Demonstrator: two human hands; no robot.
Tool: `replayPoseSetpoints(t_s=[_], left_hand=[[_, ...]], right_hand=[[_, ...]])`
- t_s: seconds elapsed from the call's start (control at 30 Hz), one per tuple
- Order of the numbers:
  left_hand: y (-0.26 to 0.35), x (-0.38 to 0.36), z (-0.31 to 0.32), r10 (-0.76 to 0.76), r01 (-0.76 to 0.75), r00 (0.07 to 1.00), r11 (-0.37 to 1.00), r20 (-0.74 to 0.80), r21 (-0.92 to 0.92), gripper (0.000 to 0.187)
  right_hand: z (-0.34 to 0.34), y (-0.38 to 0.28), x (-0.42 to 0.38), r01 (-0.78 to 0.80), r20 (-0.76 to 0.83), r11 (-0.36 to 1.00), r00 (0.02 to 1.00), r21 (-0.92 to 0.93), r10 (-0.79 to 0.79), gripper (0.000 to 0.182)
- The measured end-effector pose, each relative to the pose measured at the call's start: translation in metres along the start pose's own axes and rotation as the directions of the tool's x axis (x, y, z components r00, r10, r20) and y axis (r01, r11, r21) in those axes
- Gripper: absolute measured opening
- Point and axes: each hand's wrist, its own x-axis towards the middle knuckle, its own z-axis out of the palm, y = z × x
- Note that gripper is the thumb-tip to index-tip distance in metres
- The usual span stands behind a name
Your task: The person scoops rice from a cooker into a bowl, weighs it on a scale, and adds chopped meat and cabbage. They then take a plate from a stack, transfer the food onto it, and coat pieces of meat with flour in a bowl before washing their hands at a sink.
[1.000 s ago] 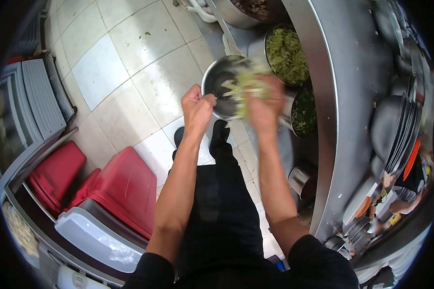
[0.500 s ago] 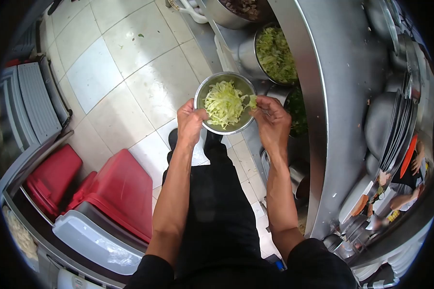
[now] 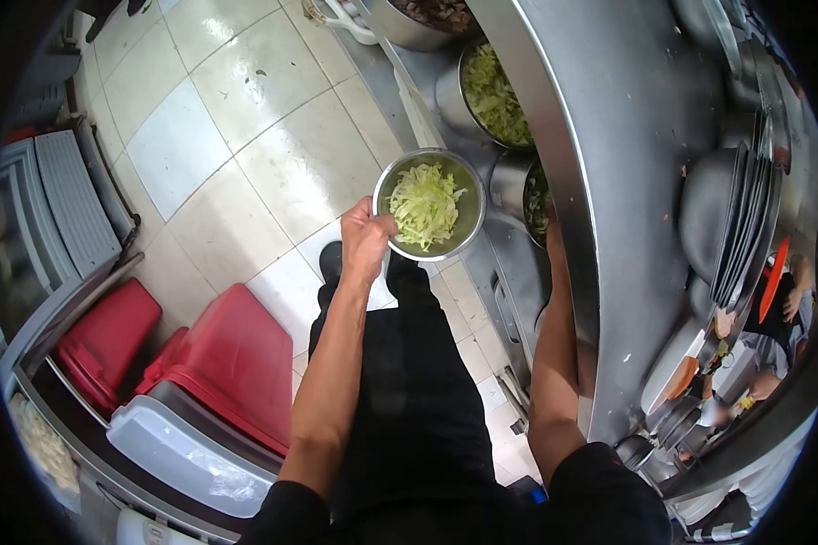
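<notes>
My left hand (image 3: 367, 241) is closed on the left rim of a round metal bowl (image 3: 475, 213), its thumb hooked inside. Shredded lettuce (image 3: 424, 207) lies heaped in the bowl, more to the left side. My right arm reaches beneath the edge of the steel counter toward a metal pot (image 3: 511, 182) of dark green chopped leaves (image 3: 536, 204). The counter edge hides that hand, so its fingers do not show. Just behind this pot stands a larger pot (image 3: 452, 98) full of shredded lettuce (image 3: 498, 100).
At the far end of the lower shelf is a pot of brown food (image 3: 432, 14). The steel counter (image 3: 636, 163) on the right carries a stack of dark plates (image 3: 745, 227). Red bins (image 3: 232, 354) and a clear plastic lid (image 3: 182, 454) stand at left. Another person (image 3: 795, 291) is at far right.
My right hand has left the bowl's right rim and gone under the counter to the pot of green leaves. My left hand still holds the bowl, shifted slightly right.
</notes>
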Motion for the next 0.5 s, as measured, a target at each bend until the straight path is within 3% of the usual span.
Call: replayPoseSetpoints(t_s=[0.2, 0.27, 0.3, 0.37, 0.43, 0.5], left_hand=[[0.002, -0.005, 0.011, -0.012, 0.011, 1.0, 1.0, -0.011, -0.026, 0.012], [-0.005, -0.003, 0.011, 0.012, -0.013, 0.999, 1.0, -0.037, -0.024, 0.021], [-0.003, -0.004, 0.01, -0.015, 0.015, 1.0, 1.0, -0.021, 0.003, 0.013], [-0.01, -0.002, 0.005, -0.01, 0.01, 1.0, 0.999, -0.024, 0.04, 0.013], [-0.007, -0.002, 0.006, 0.0, 0.002, 1.0, 0.997, -0.019, 0.076, 0.013], [-0.004, -0.009, 0.008, -0.024, 0.026, 0.999, 0.997, -0.024, 0.068, 0.012]], right_hand=[[-0.002, 0.002, -0.001, -0.031, -0.005, 0.998, 1.0, 0.048, 0.031, 0.031], [-0.003, 0.003, -0.001, -0.047, -0.006, 0.997, 0.999, 0.063, 0.047, 0.031], [-0.004, 0.005, -0.001, -0.056, -0.014, 0.996, 0.998, 0.068, 0.057, 0.031], [-0.006, 0.005, 0.001, -0.084, -0.018, 0.992, 0.996, 0.093, 0.086, 0.031], [-0.016, 0.001, -0.004, -0.153, -0.031, 0.981, 0.987, 0.12, 0.158, 0.031], [-0.032, -0.015, -0.024, -0.316, 0.057, 0.931, 0.949, 0.184, 0.311, 0.031]])
